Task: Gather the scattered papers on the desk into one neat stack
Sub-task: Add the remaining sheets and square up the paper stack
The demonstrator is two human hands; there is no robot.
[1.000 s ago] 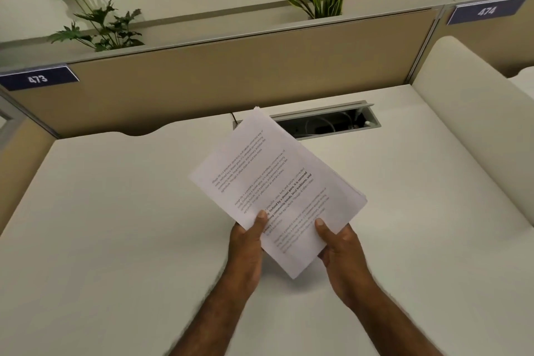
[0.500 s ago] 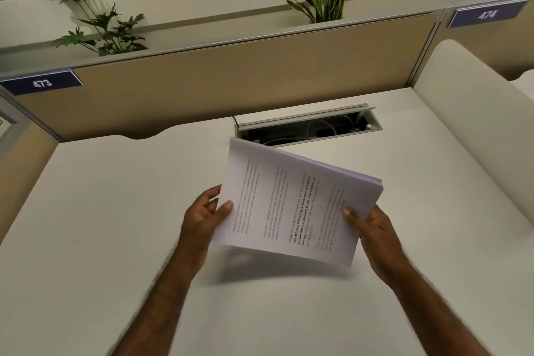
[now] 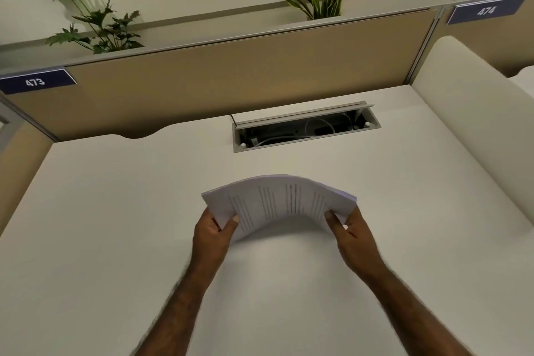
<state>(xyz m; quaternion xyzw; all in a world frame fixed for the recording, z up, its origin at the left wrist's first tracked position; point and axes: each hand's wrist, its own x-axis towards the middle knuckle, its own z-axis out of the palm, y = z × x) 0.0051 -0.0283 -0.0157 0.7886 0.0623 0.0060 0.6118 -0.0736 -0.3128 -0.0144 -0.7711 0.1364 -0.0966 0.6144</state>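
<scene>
Both hands held the stack of papers (image 3: pixel 278 205) just above the middle of the white desk (image 3: pixel 115 225), a little toward the person from the open cable tray (image 3: pixel 306 127). The stack lay with its long axis running left to right across the view, and the printed lines ran away from the person, so the text sat sideways to the reader. It bowed upward in the middle like an arch, its two short ends lower than its centre. The left hand (image 3: pixel 212 235) pinched the left short end, thumb pressed on the top sheet and the other fingers curled beneath; the right hand (image 3: pixel 351 235) gripped the right short end the same way, thumb on top, fingers under the sheets. Whether the lower edge of the stack touched the desk could not be told, since the hands and the shadow beneath covered that spot. The sheets looked fairly flush at the left end, while at the right end a few edges stepped slightly apart. Bare desk surface stretched wide on the left, on the right and toward the person. The tan partition (image 3: pixel 231 75) closed off the far edge, a pale rounded divider (image 3: pixel 468 113) bounded the right side, and two plants (image 3: pixel 98 29) stood behind the partition.
</scene>
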